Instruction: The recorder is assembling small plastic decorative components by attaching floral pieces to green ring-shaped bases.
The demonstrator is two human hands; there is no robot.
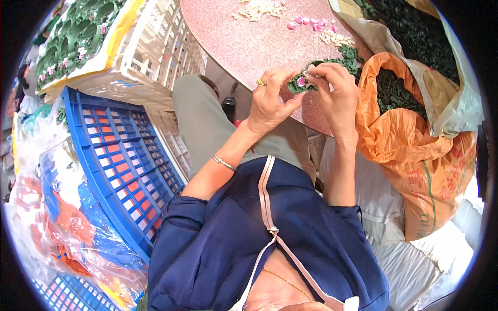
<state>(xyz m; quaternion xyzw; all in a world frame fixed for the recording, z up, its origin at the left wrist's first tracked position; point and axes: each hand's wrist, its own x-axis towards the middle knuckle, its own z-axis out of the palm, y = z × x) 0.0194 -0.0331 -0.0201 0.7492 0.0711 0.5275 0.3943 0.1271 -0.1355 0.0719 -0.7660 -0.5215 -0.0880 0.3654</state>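
Observation:
Over the near edge of the round pink table (244, 54), both my hands hold a small green plastic piece with a pink flower (300, 82) on it. My left hand (272, 101) is closed, thumb and fingers pinching its left side. From the right, the bent fingertips of my right hand (336, 93) press on its top, partly covering it. Just beyond my right hand lies a pile of green plastic pieces (351, 54). Farther back are small pink flowers (313, 22) and two heaps of cream-coloured bits, one cream heap (336, 38) nearer and another cream heap (259, 9) at the far edge.
An orange woven sack (425, 176) of dark green pieces stands at my right, with a larger pale sack (415, 65) behind it. At left, a white crate (155, 52) carries a tray of green flowered pieces (78, 44). A blue crate (116, 160) leans beside my leg, near plastic bags (57, 207).

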